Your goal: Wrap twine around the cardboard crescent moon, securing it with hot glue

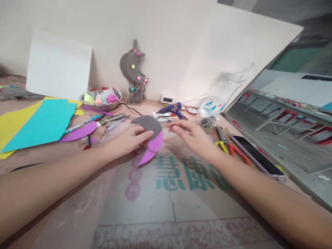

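The left hand [129, 138] is closed on a foam crescent [153, 138], thumb on top and fingers under its inner curve, holding it just above the desk [64, 214], straight ahead of the person and in the middle of the view; the right hand [190, 133] is spread and loose, holding nothing that can be made out, its fingertips just beside the crescent's outer edge but apart from it. The crescent bulges to the right, toward the right hand, and its two tips turn back toward the left hand; its long arc runs from the far end, wrapped in grey yarn [147, 122], round to the near end, which is bare purple. The left hand is therefore on the piece, the right nearer to its rounded edge.

By count: one crescent in hand; one blue glue gun [173, 109] beyond it; one coil of grey yarn [207, 122] beyond the right hand, to its right; one phone [255, 155] at the desk's right edge, with hand tools with red and yellow handles [225, 141] between it and the right wrist, their number unclear; one finished grey moon ornament [133, 69] against the wall; one metal bowl [100, 100] of coloured bits; one teal sheet [41, 122] lying on one yellow sheet [10, 128] to the left; one purple offcut [77, 133] near them.
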`<state>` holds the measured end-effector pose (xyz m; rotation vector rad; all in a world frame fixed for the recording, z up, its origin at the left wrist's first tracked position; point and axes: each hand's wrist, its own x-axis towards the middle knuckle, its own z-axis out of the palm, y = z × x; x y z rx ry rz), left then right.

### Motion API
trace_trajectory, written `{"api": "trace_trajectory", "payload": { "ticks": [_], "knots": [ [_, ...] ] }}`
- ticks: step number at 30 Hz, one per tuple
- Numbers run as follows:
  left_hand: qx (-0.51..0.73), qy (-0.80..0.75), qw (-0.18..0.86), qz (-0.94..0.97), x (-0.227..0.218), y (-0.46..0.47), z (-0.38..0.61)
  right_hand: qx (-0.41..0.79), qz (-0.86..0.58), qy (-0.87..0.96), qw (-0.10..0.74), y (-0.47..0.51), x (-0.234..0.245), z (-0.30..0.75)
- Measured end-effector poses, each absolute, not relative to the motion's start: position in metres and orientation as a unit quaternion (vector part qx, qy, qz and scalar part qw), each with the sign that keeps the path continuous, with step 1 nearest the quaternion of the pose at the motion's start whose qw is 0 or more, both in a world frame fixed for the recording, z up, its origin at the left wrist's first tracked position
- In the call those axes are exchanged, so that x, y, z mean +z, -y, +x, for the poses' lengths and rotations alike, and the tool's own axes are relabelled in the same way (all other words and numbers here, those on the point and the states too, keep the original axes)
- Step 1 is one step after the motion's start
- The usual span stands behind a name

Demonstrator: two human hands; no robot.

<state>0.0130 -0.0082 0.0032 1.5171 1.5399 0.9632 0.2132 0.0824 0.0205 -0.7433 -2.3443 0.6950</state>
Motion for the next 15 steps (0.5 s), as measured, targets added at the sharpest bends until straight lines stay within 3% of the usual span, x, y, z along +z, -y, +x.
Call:
{"api": "trace_trajectory", "payload": {
  "ticks": [6,10,15],
  "knots": [
    [0.393,-0.598,0.355,0.601,0.004,0.008,0.013,0.112,-0.365,0.908,0.174,-0.117,0.050,0.253],
    [0.380,-0.596,0.377,0.598,0.001,0.007,0.013,0.016,-0.352,0.920,0.174,-0.129,0.029,0.258],
    [0.363,-0.592,0.384,0.608,-0.001,0.005,0.012,-0.015,-0.271,0.951,0.151,-0.133,0.000,0.251]
  ]
}}
